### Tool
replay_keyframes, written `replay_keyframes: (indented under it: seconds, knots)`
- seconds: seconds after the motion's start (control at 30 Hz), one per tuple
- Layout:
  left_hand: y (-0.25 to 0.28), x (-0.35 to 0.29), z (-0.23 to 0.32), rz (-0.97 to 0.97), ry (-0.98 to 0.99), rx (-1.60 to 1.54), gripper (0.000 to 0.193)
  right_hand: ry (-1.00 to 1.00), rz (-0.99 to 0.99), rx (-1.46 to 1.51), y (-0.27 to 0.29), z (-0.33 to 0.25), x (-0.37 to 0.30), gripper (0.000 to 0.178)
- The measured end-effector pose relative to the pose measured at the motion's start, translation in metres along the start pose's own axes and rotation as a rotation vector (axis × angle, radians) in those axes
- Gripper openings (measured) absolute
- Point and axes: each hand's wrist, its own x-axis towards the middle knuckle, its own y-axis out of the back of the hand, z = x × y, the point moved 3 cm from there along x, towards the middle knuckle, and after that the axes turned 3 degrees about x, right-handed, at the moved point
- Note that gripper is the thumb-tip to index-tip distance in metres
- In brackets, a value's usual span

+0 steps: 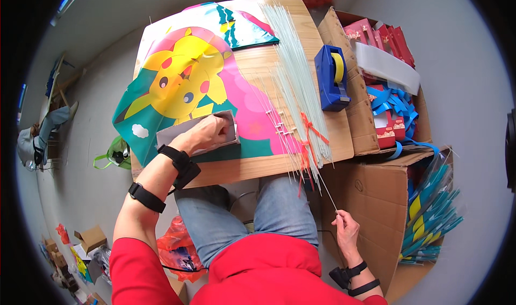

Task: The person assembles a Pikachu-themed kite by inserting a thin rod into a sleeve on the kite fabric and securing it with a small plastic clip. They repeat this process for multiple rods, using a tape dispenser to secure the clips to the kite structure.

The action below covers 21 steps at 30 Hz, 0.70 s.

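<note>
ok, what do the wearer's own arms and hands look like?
Left hand and right hand are both gloveless. Red sleeves end above the straps. Each side wears two black straps; the one nearer the hand carries a black box.

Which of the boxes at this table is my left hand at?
Your left hand is at the small open box on the table; the carton of red packs and carton of teal bundles stand right of the table.
</note>
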Motion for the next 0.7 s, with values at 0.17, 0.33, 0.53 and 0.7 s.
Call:
replay_keyframes:
  seconds: [0.17,0.33,0.53,0.7]
  knots:
    - [0.027,-0.035,-0.001,0.148,0.040,-0.174,0.014,-0.055,0.032,-0.057,0.014,0.021,-0.032,0.014]
    - [0.060,-0.097,0.052,0.492,0.006,-0.433,0.013,0.056,0.278,-0.058,0.025,0.049,-0.081,0.018]
    - [0.026,-0.162,0.128,0.605,-0.078,-1.661,0.020,0.185,-0.090,0.367,-0.008,-0.062,-0.041,0.012]
    - [0.014,-0.196,0.163,0.643,-0.124,-1.895,0.018,0.499,-0.187,0.499,-0.027,-0.142,-0.018,0.026]
